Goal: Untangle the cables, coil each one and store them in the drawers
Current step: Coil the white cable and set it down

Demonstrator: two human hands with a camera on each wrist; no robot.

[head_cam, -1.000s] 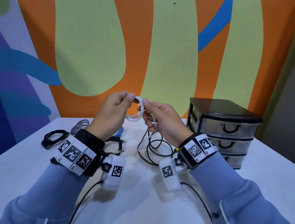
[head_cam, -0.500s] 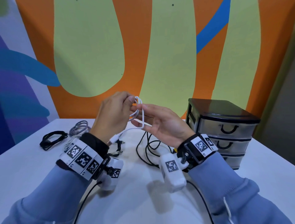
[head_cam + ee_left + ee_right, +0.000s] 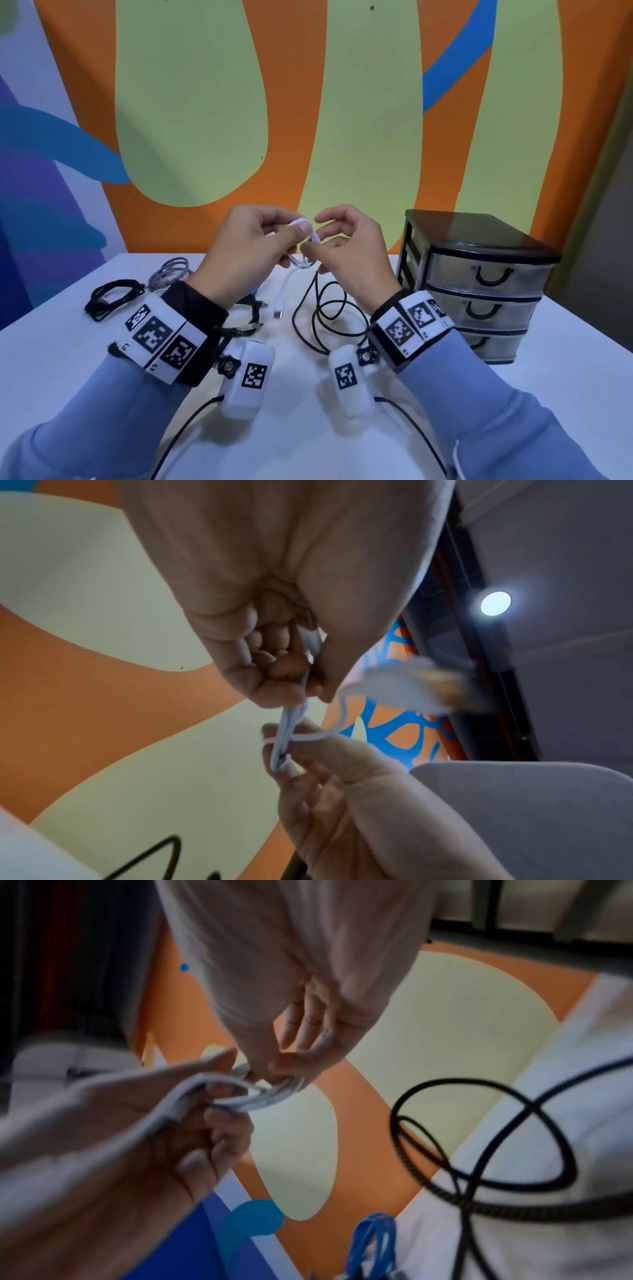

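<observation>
Holding a small white cable (image 3: 303, 246) up in the air, both hands pinch its loops above the white surface (image 3: 68, 346). The left hand (image 3: 246, 250) curls tight around one side, and the right hand (image 3: 349, 253) grips the other side. A loose black cable (image 3: 322, 318) lies below them. The drawers (image 3: 479, 284) stand shut at the right.

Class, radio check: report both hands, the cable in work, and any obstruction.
Left hand and right hand both pinch the white cable, coiled, tail hanging. Drawers all closed. Loose black cable lies on the table below.
</observation>
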